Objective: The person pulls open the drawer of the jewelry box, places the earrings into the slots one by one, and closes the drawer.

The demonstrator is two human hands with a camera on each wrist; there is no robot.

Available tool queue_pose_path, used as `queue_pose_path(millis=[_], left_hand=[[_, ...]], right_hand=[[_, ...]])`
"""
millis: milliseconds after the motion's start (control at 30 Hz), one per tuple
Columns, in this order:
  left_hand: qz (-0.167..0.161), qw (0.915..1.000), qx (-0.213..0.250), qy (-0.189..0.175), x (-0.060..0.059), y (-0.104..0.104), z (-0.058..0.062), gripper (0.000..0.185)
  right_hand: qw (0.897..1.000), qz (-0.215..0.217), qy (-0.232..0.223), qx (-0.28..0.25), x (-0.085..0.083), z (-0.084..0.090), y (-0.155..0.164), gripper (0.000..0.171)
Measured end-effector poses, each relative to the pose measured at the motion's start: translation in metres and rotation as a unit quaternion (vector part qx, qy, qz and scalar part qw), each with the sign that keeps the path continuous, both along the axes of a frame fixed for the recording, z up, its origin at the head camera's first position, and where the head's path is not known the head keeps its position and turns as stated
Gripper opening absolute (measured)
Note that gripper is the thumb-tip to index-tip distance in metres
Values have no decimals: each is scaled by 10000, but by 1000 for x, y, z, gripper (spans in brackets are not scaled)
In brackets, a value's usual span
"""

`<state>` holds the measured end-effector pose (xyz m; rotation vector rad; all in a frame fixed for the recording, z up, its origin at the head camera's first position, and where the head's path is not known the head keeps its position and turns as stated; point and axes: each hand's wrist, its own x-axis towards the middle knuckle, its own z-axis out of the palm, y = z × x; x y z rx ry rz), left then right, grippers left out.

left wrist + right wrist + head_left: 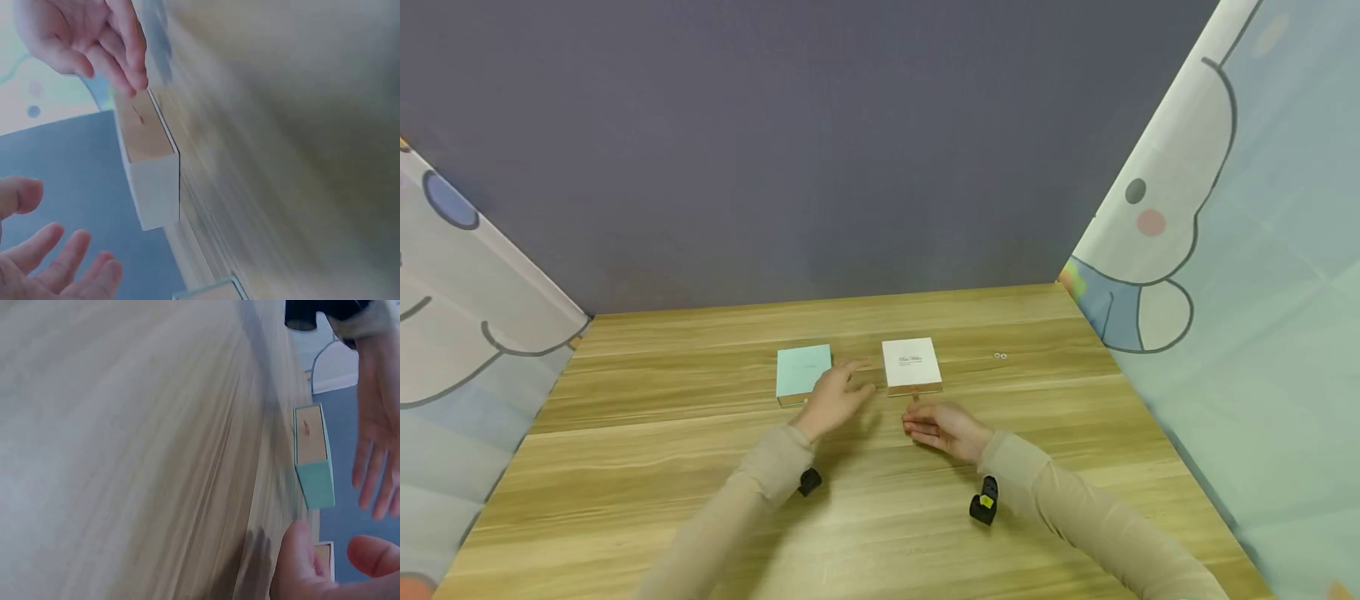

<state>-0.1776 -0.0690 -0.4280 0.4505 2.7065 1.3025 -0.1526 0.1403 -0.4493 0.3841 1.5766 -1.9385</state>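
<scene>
Relative to the right-hand box on the table, the other box lies left, two small items lie right, the right hand is just in front, the left hand is in front and to the left, and the back wall stands behind.

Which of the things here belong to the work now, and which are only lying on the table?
Likely in the work:
white box, with the right hand just in front of it

Likely only lying about:
mint-green box, though the left hand is close to it
two small round things, right of the white box, away from both hands
</scene>
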Motion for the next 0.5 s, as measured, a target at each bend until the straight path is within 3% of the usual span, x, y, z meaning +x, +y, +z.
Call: queue_pose_path(millis=[133,267,367,500], left_hand=[[-83,9966,754,-309,25,-27,2,40],[159,9848,1630,-575,41,-52,4,35],[590,9794,1832,-611,47,-69,5,32],[999,9792,1669,-583,49,-92,2,32]], right_hand=[[9996,116,140,-234,5,2,-2,39],[9985,370,200,-342,8,2,-6,41],[9967,703,182,-356,11,-1,-11,42],[9941,1029,195,-295,15,-4,-21,41]])
